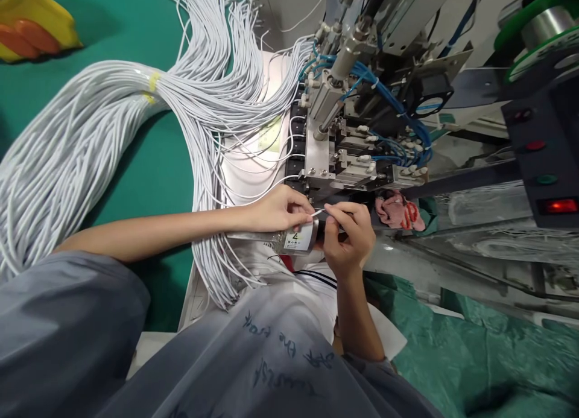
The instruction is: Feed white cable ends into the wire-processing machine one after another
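Observation:
Between the fingertips of my left hand (283, 210) a white cable (318, 212) is pinched near its end. My right hand (347, 237) is closed too, thumb and forefinger pressed together at the cable's tip; the tip itself is too small to make out. Both hands are just in front of a metal machine (319, 152), over a silver part with a white warning label (298, 238). Several white cables run from the machine's row of black slots (296, 137) towards a large bundle of white cables (199, 104) on the left.
The bundle, tied with yellow tape (154, 80), lies across a green mat (136, 158). A yellow and orange object (36, 29) sits at the far left. To the right are a pink cloth (398, 212), a control box (543, 146) with a lit red switch, and a green spool (543, 35).

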`<state>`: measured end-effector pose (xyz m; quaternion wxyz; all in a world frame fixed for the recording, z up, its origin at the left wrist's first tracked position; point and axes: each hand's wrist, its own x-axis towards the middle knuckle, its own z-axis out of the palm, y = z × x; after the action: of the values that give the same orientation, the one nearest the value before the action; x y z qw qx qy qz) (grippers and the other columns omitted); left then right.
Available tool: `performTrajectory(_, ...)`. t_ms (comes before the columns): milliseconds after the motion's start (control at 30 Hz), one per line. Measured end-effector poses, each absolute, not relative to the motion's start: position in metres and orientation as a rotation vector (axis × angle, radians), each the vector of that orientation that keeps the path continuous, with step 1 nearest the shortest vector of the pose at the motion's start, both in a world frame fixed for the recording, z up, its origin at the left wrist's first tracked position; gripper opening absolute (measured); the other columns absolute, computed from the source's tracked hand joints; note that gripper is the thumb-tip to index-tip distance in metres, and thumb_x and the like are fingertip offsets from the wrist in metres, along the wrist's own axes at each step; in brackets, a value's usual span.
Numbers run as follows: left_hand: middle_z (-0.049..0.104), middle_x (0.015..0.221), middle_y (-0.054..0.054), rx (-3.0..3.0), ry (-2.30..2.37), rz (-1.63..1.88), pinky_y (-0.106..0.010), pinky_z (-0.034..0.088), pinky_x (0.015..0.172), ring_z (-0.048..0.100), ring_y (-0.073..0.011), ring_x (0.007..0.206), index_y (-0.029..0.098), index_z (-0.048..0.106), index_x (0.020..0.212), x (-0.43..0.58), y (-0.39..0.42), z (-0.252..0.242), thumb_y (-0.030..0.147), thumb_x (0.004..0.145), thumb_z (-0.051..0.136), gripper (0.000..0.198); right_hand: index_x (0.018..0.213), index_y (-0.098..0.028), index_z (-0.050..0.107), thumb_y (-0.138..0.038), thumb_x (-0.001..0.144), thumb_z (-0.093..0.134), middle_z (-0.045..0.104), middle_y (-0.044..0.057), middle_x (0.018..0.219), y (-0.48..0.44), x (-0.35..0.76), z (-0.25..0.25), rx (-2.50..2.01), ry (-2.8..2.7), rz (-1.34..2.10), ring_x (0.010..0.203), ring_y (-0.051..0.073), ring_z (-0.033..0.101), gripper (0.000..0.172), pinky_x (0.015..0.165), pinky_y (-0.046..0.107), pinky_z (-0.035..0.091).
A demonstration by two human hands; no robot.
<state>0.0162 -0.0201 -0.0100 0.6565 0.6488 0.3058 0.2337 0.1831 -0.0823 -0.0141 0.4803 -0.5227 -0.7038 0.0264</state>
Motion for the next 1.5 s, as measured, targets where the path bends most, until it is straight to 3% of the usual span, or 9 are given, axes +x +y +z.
performTrajectory(300, 0.06, 0.054, -0.002, 1.431, 0.675, 0.565, -0.015, 0.046, 0.045, 0.058, -0.0079, 0.048, 0.007, 0.068, 0.078, 0.017, -0.019, -0.014, 0.024, 0.08, 0.061, 0.019, 0.092, -0.024, 0.067, -0.012, 0.078, 0.055, 0.064, 0.006, 0.083, -0.085, 0.177, -0.025, -1.319, -1.671, -0.025, 0.076, 0.019, 0.06, 0.022, 0.067, 0.035, 0.05)
performTrajectory(567, 0.06, 0.058, -0.003, 1.473, 0.679, 0.608, -0.018, 0.047, 0.045, 0.059, -0.0094, 0.049, 0.006, 0.068, 0.08, 0.017, -0.021, -0.012, 0.026, 0.082, 0.058, 0.023, 0.105, -0.025, 0.064, -0.011, 0.078, 0.056, 0.063, 0.01, 0.101, -0.087, 0.169, -0.043, -1.279, -1.598, -0.036, 0.091, 0.023, 0.063, 0.031, 0.061, 0.034, 0.054)
performTrajectory(767, 0.059, 0.063, -0.001, 1.855, 0.683, 0.709, -0.016, 0.04, 0.051, 0.052, -0.0059, 0.054, 0.01, 0.071, 0.078, 0.015, -0.02, -0.013, 0.017, 0.081, 0.055, 0.017, 0.091, -0.024, 0.064, -0.015, 0.078, 0.056, 0.066, 0.008, 0.09, -0.082, 0.176, -0.029, -1.255, -1.713, -0.054, 0.086, 0.022, 0.063, 0.018, 0.074, 0.043, 0.054)
performTrajectory(1167, 0.056, 0.064, -0.001, 2.103, 0.667, 0.78, -0.02, 0.039, 0.055, 0.05, -0.0085, 0.058, 0.013, 0.071, 0.085, 0.014, -0.018, -0.02, 0.014, 0.083, 0.049, 0.022, 0.083, -0.022, 0.065, -0.019, 0.079, 0.057, 0.067, 0.007, 0.09, -0.076, 0.187, -0.012, -1.264, -1.823, 0.339, 0.087, 0.021, 0.062, 0.01, 0.079, 0.042, 0.05)
performTrajectory(1333, 0.058, 0.065, -0.002, 2.12, 0.711, 0.806, -0.02, 0.041, 0.058, 0.053, -0.0091, 0.06, 0.012, 0.071, 0.085, 0.013, -0.014, -0.021, 0.016, 0.085, 0.051, 0.021, 0.093, -0.019, 0.066, -0.025, 0.081, 0.058, 0.066, 0.009, 0.097, -0.072, 0.186, -0.02, -1.373, -1.483, 0.588, 0.09, 0.02, 0.062, 0.016, 0.068, 0.033, 0.053)
performTrajectory(1500, 0.06, 0.068, -0.003, 2.161, 0.773, 0.749, -0.021, 0.041, 0.059, 0.055, -0.0103, 0.062, 0.013, 0.071, 0.089, 0.013, -0.01, -0.02, 0.018, 0.087, 0.049, 0.022, 0.085, -0.018, 0.066, -0.029, 0.078, 0.063, 0.065, 0.006, 0.089, -0.065, 0.181, -0.03, -1.405, -1.292, 0.729, 0.081, 0.017, 0.063, 0.013, 0.065, 0.029, 0.052)
